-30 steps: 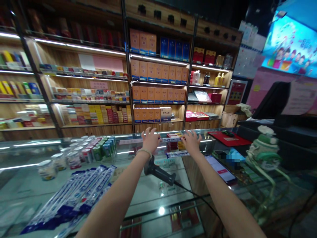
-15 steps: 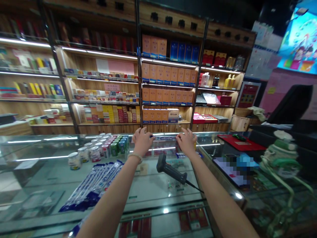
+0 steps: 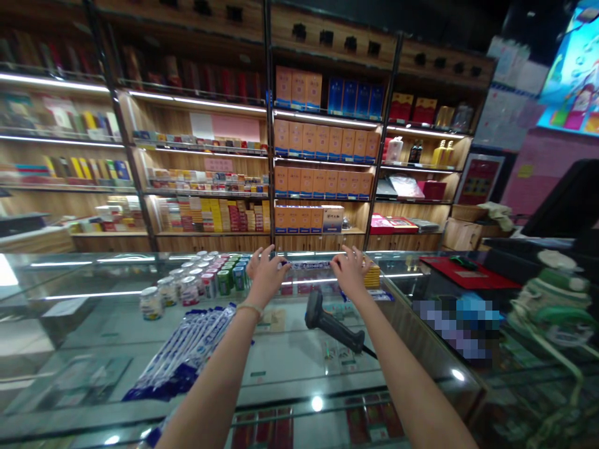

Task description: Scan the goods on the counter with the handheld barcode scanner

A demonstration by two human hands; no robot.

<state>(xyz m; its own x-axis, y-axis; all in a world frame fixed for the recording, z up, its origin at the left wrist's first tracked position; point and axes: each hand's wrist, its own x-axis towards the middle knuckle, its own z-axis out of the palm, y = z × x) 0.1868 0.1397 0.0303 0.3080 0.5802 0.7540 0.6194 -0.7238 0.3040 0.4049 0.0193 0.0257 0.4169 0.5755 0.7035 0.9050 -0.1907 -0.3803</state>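
Observation:
Stretched level between my two hands is a slim blue-and-white wrapped stick packet (image 3: 311, 265), at the far side of the glass counter. My left hand (image 3: 267, 275) pinches its left end with thumb and fingers. At the other end, my right hand (image 3: 350, 273) is closed on it in the same way. A dark handheld barcode scanner (image 3: 334, 323) lies on the glass between my forearms. Left of my left arm, several similar blue-and-white packets (image 3: 185, 352) lie fanned side by side. One more such packet (image 3: 380, 295) rests just past my right wrist.
Rows of small jars and cans (image 3: 189, 290) stand on the counter at left. A yellow stack (image 3: 373, 274) sits beside my right hand. At right are a red mat (image 3: 468, 272) and a green-and-white bottle (image 3: 545, 305). Stocked shelves (image 3: 322, 162) line the back wall.
The view has shifted slightly, so the scanner, jars and shelves appear further right. Both hands still hold the packet, and more of the yellow stack shows beside my right hand.

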